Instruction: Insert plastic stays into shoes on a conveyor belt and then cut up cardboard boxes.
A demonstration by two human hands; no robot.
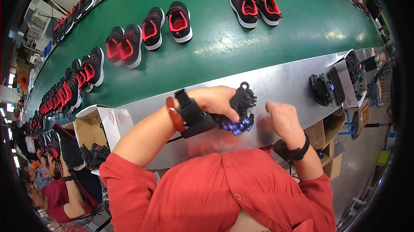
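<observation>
My left hand (217, 101) is closed around a bundle of black plastic shoe hangers (244, 98). A hook stands up at the top of the bundle, and bright blue pieces (237, 125) fan out at its lower end. To the right of the bundle, apart from it, is my right hand (284, 118). Its fingers are curled in and partly smeared; whatever they may hold is hidden. Both hands are over a shiny metal ledge (189, 145). A dark strap with a box-like part and a brown bracelet are on my left wrist, and a dark band circles my right.
Black-and-red sneakers (179, 21) stand in pairs on the green surface (207, 55), with a long row (64, 94) at left. Another hanger stack (321, 89) lies at the ledge's right end. Cardboard boxes (91, 129) flank the ledge. Another person (64, 197) sits at lower left.
</observation>
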